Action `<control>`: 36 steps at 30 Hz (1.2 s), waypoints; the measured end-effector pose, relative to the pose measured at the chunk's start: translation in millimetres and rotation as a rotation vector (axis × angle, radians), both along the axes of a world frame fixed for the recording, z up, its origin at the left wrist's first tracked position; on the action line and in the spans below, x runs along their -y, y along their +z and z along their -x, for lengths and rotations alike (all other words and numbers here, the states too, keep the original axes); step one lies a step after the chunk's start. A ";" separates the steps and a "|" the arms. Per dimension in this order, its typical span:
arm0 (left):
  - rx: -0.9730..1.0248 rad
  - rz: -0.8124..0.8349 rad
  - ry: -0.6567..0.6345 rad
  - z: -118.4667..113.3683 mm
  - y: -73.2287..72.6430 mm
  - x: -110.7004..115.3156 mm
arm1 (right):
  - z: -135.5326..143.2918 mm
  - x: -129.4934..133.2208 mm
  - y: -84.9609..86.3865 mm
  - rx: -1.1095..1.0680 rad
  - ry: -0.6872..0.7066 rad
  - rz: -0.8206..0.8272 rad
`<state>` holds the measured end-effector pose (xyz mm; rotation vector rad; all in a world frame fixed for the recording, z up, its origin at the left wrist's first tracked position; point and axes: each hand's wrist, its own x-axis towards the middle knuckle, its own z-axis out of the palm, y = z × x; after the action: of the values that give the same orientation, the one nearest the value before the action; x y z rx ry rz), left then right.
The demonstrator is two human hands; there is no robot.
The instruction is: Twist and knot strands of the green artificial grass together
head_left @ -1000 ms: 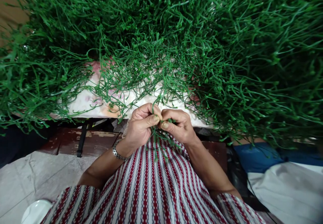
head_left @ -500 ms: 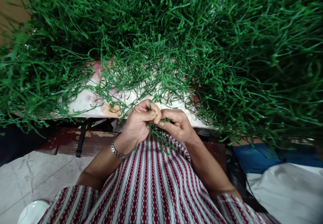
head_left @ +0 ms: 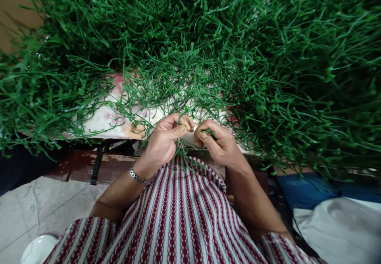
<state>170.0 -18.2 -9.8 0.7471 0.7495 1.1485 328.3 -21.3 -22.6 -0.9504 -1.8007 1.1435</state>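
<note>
My left hand (head_left: 166,137) pinches a thin green branching sprig (head_left: 182,151) between thumb and fingers, its strands hanging down in front of the striped clothing. Just to the right, a small gap apart, my right hand (head_left: 218,141) is closed with its thumb against the curled fingers. A bit of green sprig (head_left: 210,132) shows in that grip, mostly hidden by the fingers. Beyond both hands, loose sprigs (head_left: 166,83) of the same kind lie scattered over a pale flower-patterned cloth (head_left: 99,119).
A large heap of green sprigs (head_left: 297,66) rises at the back and right, with another pile (head_left: 38,93) at the left. Below the cloth's edge is a worn brown wooden bench (head_left: 80,167). A white round object (head_left: 38,250) stands on the floor at lower left.
My hands, which were touching, have come apart. The right hand has moved up and to the right, with green between its fingers, while the left keeps its pinch on a sprig.
</note>
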 end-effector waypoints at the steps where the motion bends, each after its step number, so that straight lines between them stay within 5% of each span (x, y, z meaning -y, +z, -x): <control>1: -0.003 -0.003 0.014 -1.6 0.1 0.3 | 2.0 1.7 -0.6 0.004 -0.037 0.040; 14: -0.140 -0.072 0.098 -22.6 -0.2 0.0 | 20.4 15.8 -13.5 0.012 -0.118 0.193; 25: 0.098 0.024 0.048 -12.1 4.8 -2.3 | 13.2 12.1 -8.7 -0.137 0.069 0.262; 36: 0.195 0.222 0.142 -8.5 0.1 -4.2 | 13.5 17.2 -8.5 0.003 -0.046 0.139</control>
<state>178.5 -14.0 -9.6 0.3956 0.7593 1.2227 314.8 -38.5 -31.1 -1.0685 -1.7108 1.2515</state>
